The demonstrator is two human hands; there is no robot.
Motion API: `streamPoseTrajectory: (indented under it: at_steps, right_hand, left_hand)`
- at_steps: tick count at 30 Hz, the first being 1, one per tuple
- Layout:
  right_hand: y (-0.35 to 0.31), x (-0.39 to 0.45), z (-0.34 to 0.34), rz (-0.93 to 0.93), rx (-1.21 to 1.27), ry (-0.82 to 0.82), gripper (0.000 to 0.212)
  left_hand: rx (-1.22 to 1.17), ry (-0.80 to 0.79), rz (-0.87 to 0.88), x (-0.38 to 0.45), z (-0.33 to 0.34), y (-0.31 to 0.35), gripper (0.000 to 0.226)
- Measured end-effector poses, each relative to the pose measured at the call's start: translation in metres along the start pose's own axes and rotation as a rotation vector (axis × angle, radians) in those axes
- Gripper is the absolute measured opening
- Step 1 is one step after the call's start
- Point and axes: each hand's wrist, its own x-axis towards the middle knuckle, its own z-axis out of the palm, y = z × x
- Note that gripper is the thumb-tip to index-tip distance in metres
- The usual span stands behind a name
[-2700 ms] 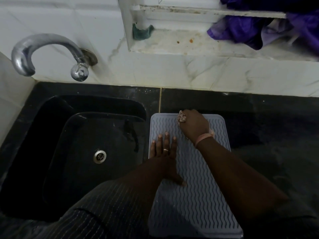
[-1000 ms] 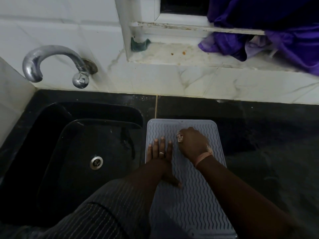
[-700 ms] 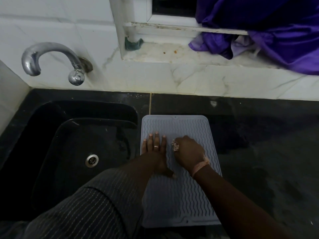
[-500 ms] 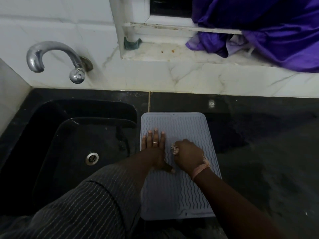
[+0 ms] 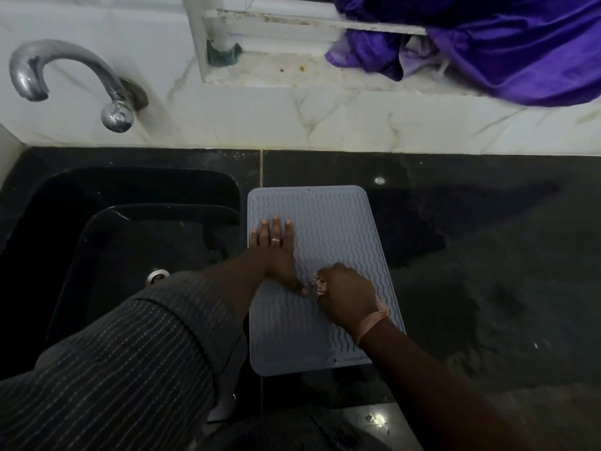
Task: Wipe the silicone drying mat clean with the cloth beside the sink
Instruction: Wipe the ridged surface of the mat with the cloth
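Note:
A grey silicone drying mat (image 5: 338, 219) with wavy ridges lies on the black counter just right of the sink. My left hand (image 5: 276, 249) rests flat on its left half, fingers spread, a ring on one finger. My right hand (image 5: 346, 296) is fisted around a small bunched pale cloth (image 5: 318, 283), pressed onto the mat's middle, close to my left thumb. Only a bit of the cloth shows past my fingers.
A black sink (image 5: 130, 249) with a metal drain (image 5: 157, 275) lies to the left, a chrome tap (image 5: 65, 76) above it on the white tiled wall. Purple fabric (image 5: 487, 50) hangs over the window ledge. A wet patch (image 5: 409, 236) darkens the black counter (image 5: 487, 271) right of the mat.
My right hand has dragged the cloth from the mat's far edge toward me to its middle. My left hand has stayed flat on the mat. The camera has shifted a little.

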Motion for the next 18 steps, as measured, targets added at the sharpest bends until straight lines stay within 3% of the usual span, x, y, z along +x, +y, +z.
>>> streamPoseTrajectory:
  at_steps: [5, 18]
  right_hand:
    - [-0.001, -0.015, 0.0, -0.003, -0.043, -0.025, 0.018]
    - [-0.004, -0.052, -0.001, 0.028, -0.028, -0.13, 0.021]
  left_hand:
    - [-0.003, -0.015, 0.006, 0.0, -0.003, 0.0, 0.156]
    - [-0.067, 0.021, -0.01, 0.001, 0.002, 0.001, 0.157]
